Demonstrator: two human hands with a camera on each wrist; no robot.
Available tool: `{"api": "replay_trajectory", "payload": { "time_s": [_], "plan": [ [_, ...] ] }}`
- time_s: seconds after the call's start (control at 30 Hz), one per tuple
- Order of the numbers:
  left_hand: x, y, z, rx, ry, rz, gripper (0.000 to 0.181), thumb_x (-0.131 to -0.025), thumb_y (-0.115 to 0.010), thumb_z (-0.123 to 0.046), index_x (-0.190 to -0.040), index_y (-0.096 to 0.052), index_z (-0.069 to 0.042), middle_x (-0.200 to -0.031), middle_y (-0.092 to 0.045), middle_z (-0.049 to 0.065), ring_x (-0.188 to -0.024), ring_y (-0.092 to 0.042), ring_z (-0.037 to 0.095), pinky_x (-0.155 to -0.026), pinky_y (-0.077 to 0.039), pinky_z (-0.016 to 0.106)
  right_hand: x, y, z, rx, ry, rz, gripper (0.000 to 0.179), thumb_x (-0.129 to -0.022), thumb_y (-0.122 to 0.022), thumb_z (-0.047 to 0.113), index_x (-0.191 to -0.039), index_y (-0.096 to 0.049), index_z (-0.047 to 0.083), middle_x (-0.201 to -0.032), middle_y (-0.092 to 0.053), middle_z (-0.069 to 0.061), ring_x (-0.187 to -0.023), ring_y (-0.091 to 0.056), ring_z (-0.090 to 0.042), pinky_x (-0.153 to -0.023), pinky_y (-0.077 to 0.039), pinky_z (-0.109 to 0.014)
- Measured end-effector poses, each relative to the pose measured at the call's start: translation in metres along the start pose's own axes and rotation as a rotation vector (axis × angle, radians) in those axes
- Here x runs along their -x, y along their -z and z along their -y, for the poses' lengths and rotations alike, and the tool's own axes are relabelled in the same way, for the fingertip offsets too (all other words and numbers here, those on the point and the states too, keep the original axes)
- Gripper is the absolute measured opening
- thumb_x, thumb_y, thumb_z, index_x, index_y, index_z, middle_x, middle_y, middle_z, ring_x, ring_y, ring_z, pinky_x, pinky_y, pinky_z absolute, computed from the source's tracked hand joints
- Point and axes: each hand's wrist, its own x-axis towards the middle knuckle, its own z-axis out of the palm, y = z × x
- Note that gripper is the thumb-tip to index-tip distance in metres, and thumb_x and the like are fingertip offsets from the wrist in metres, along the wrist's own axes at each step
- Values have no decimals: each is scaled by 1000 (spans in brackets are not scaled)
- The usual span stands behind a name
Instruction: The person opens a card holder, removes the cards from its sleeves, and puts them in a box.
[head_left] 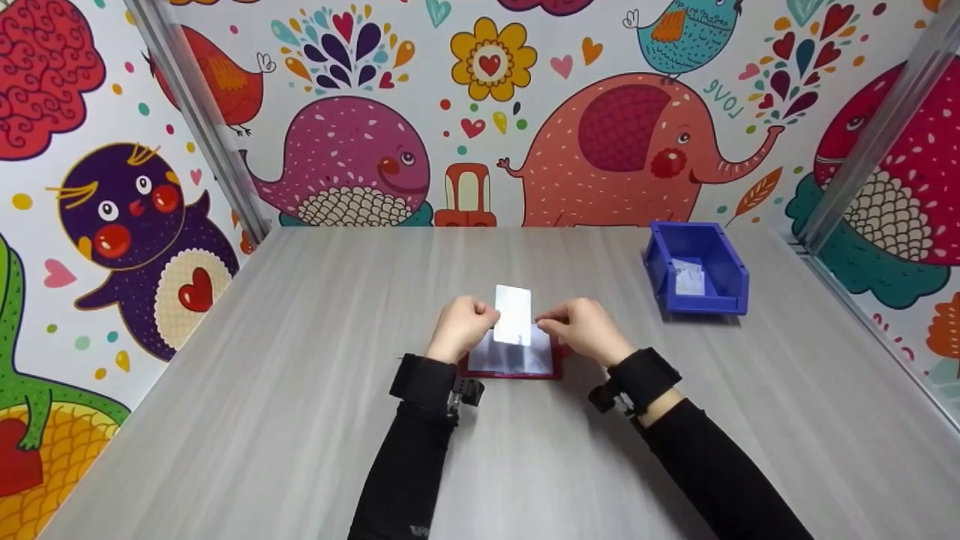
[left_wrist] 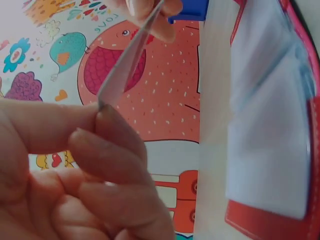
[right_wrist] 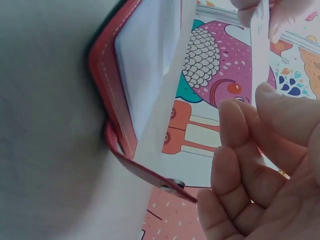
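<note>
My left hand (head_left: 463, 324) pinches a white card (head_left: 513, 315) by its left edge, between thumb and curled forefinger, as the left wrist view shows. The card stands raised above an open red card holder (head_left: 557, 367) with clear plastic sleeves (right_wrist: 150, 60), lying on the table. At the card's right side is my right hand (head_left: 586, 330), its fingers loosely bent. In the head view a small gap separates its fingertips from the card; thumb and forefinger (right_wrist: 232, 120) stand slightly apart in the right wrist view. A red strap (right_wrist: 145, 170) with a metal snap sticks out beside that hand.
A blue bin (head_left: 705, 304) with several white cards (head_left: 688, 277) in it stands at the back right of the grey wood-grain table (head_left: 262, 420). Behind and beside the table rise walls (head_left: 480, 112) printed with cartoon animals, with metal posts at the corners.
</note>
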Motion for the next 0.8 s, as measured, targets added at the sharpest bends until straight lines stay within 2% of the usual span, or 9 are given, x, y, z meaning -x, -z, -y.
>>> {"api": "replay_trajectory", "payload": {
  "time_s": [0.13,0.37,0.6,0.8],
  "plan": [
    [1,-3,-3,0,-16,19,24,-90,-64,-12,-67,-63,-4,-68,-53,-1,-56,-41,12,-53,-33,24,0,-1,0,-27,-3,-3,20,-94,-69,21,-101,-77,3,-84,-71,-9,-63,-56,-14,-59,-48,-28],
    [1,-7,-3,-31,-45,14,26,-89,-64,-11,-64,-60,-10,-65,-50,-4,-57,-42,11,-56,-34,25,-1,-3,0,-35,-14,-8,20,-94,-70,22,-95,-78,4,-82,-71,-7,-63,-56,-13,-60,-48,-27],
    [-1,-12,0,-75,-62,13,43,-90,-63,-11,-52,-44,-17,-53,-41,-7,-51,-39,10,-54,-32,24,0,-3,-2,-60,-1,-20,15,-93,-70,17,-91,-77,3,-78,-68,-6,-60,-53,-12,-55,-45,-26],
    [0,-14,0,-97,-70,-1,43,-88,-64,-10,-51,-44,-18,-52,-41,-8,-50,-39,10,-53,-32,24,0,-4,-3,-73,4,-24,14,-93,-70,14,-90,-76,2,-77,-68,-4,-62,-54,-11,-56,-46,-26]
  ]
}}
